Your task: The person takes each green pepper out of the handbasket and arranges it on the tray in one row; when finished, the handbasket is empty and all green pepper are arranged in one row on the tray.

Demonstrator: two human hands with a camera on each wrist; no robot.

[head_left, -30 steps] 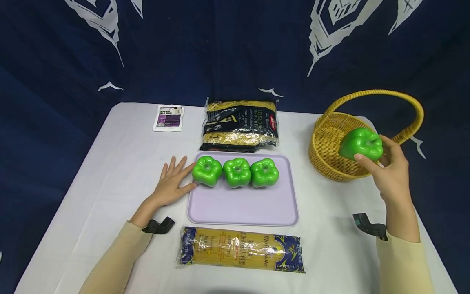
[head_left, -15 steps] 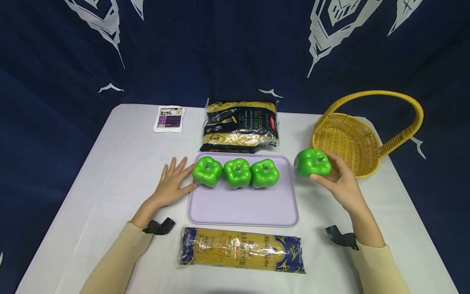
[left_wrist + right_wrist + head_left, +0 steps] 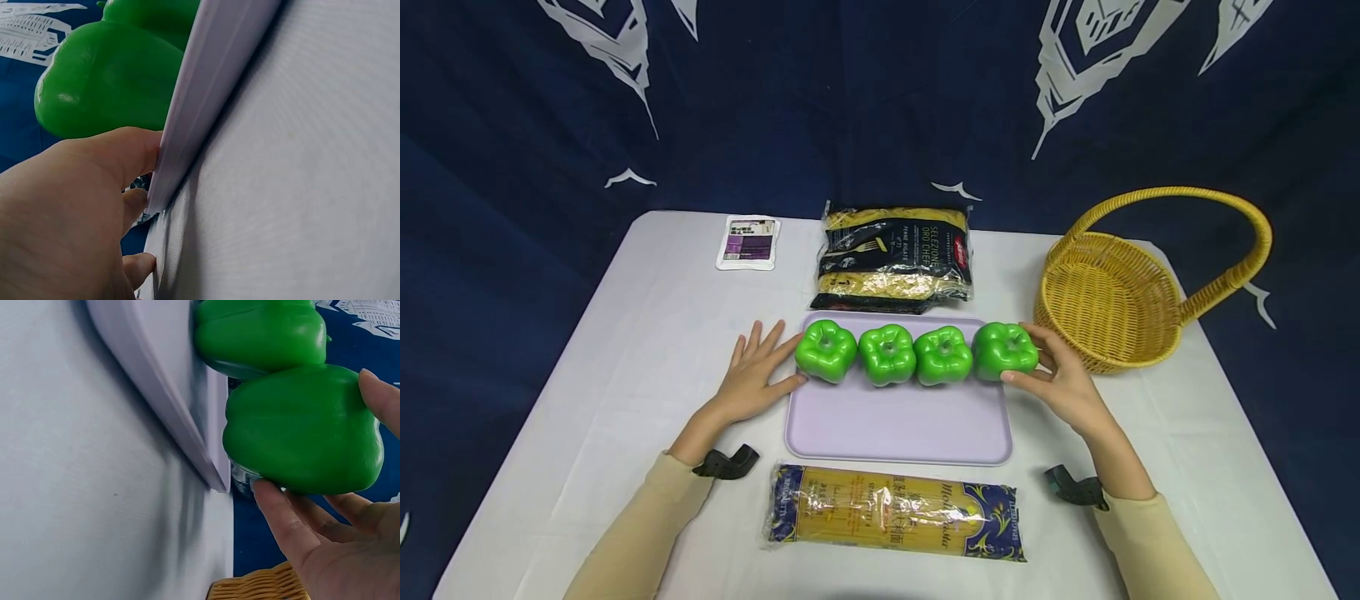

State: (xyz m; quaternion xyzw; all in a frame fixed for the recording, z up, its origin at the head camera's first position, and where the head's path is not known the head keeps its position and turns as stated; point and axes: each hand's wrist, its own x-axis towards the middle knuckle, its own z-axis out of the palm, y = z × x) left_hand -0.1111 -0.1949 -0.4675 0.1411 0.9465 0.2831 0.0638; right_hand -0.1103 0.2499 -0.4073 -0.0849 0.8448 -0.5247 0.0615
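Note:
My right hand (image 3: 1060,387) holds a glossy green bell pepper (image 3: 1004,350) between thumb and fingers, over the right end of a pale purple tray (image 3: 898,429). In the right wrist view this bell pepper (image 3: 300,431) is close beside its neighbour, near the tray's rim. Three more green bell peppers, left (image 3: 826,350), middle (image 3: 887,354) and right (image 3: 943,354), sit in a row along the tray's back half. With fingers spread, my left hand (image 3: 748,383) lies on the table at the tray's left edge, thumb and forefinger touching the rim.
A yellow wicker basket (image 3: 1108,304) with a tall handle stands right of the tray. Behind the tray lies a black penne bag (image 3: 891,258). A spaghetti pack (image 3: 895,510) lies in front, and a small white packet (image 3: 748,242) at the back left.
My right hand has carried the bell pepper from over the basket leftward to the tray's right end, beside the row. The left hand has stayed in place.

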